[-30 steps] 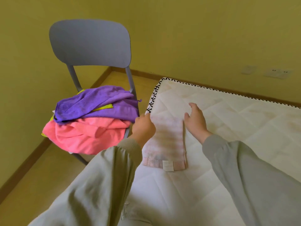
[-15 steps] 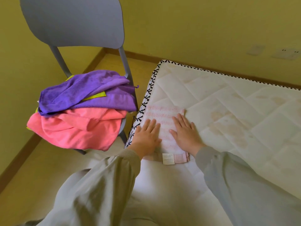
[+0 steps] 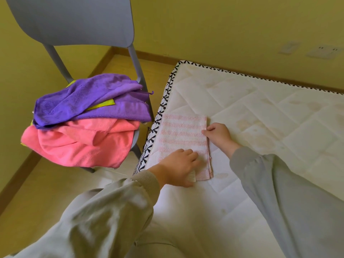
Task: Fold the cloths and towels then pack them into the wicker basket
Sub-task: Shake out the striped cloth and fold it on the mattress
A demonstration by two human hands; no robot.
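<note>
Here, a pink-and-white striped towel (image 3: 183, 131), folded into a narrow strip, lies flat on a white quilted mattress (image 3: 260, 118), close along its black-stitched left edge. The strip's long axis runs straight away from the person, near hem to far hem. The left hand (image 3: 177, 167) covers the near end, fingers close together and laid across the cloth; whether the thumb has hooked under the hem cannot be told. The right hand (image 3: 218, 135) sits at the strip's right long edge, about halfway up, its curled fingers (image 3: 205, 131) pinching that edge. Of the two, the left is better placed to carry the near end up to the far one, probably the next fold. The layers look thin, soft and evenly aligned. Unfolded beside the bed, a purple terry towel (image 3: 89, 101) and a coral-pink cloth (image 3: 80, 144) wait heaped on a grey plastic chair (image 3: 74, 21). No wicker basket is in view.
</note>
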